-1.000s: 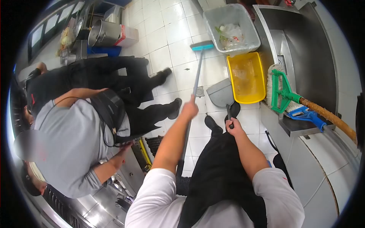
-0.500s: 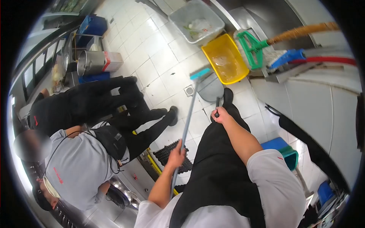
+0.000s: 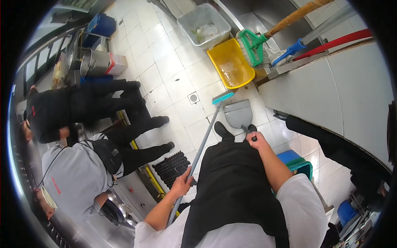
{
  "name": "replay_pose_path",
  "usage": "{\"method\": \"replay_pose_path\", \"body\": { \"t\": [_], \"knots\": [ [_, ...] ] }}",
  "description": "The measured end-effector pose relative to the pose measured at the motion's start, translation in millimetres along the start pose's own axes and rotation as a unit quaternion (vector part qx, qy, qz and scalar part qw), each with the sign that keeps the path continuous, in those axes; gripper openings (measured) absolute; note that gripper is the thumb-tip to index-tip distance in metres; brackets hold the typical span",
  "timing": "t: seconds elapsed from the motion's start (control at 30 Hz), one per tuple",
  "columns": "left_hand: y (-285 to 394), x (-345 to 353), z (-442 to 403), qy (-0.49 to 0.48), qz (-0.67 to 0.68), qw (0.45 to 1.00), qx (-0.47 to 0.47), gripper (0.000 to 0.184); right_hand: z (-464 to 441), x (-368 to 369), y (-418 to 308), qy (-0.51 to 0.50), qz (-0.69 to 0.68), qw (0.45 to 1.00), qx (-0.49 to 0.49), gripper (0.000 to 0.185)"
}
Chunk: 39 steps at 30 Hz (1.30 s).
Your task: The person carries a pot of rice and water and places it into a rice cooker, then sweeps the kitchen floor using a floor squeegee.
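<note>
My left hand (image 3: pixel 182 183) is closed around the long grey handle of a broom (image 3: pixel 207 134). The teal broom head (image 3: pixel 223 98) rests on the floor just beyond the dustpan's front edge. In my right hand (image 3: pixel 257 140) is the short dark handle of a grey dustpan (image 3: pixel 238 115), which lies in front of my shoes. Whether the pan holds any dirt is too small to make out. A yellow bin (image 3: pixel 232 86) with murky contents stands close past the broom head.
Beyond the yellow bin is a translucent grey tub (image 3: pixel 225 35). Mops (image 3: pixel 258 47) lean over the ledge at right. Two people work at the left counter, one in a grey shirt (image 3: pixel 78 177). A black rubber mat (image 3: pixel 171 167) and a floor drain (image 3: pixel 193 98) lie left of the broom.
The dustpan and broom head have shifted right relative to the drain, and the pan sits farther from the yellow bin. Both shoes now show. My grips are unchanged.
</note>
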<state>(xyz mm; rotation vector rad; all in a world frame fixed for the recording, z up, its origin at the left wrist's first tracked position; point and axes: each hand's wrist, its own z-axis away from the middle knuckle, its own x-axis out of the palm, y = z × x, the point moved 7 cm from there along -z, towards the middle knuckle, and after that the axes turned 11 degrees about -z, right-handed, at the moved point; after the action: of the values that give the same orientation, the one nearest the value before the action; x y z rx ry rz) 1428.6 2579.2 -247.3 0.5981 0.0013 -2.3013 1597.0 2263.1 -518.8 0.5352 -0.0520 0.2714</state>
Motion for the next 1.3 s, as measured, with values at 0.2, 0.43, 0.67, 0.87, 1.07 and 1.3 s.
{"method": "replay_pose_path", "body": {
  "t": [0.2, 0.43, 0.67, 0.87, 1.07, 1.3],
  "knots": [
    [86, 54, -85, 0.081, -0.097, 0.986, 0.11, 0.059, 4, 20, -33, 0.025, -0.129, 0.987, 0.096, 0.012],
    [104, 92, -73, 0.037, -0.16, 0.985, 0.062, 0.062, -28, 64, -52, 0.072, -0.122, 0.989, 0.041, 0.009],
    [89, 85, -6, 0.045, -0.089, 0.992, 0.079, 0.062, -28, 71, -62, 0.081, -0.11, 0.989, -0.056, 0.008],
    [98, 106, -78, 0.055, -0.097, 0.992, 0.066, 0.063, -51, 50, -87, 0.118, 0.019, 0.992, -0.038, 0.012],
    [70, 111, -6, 0.009, -0.077, 0.994, 0.071, 0.064, -15, 36, -76, 0.107, 0.137, 0.984, -0.042, 0.015],
    [15, 14, -25, 0.162, -0.053, 0.984, 0.05, 0.059, -1, 31, -57, 0.102, 0.163, 0.981, -0.016, 0.009]
  ]
}}
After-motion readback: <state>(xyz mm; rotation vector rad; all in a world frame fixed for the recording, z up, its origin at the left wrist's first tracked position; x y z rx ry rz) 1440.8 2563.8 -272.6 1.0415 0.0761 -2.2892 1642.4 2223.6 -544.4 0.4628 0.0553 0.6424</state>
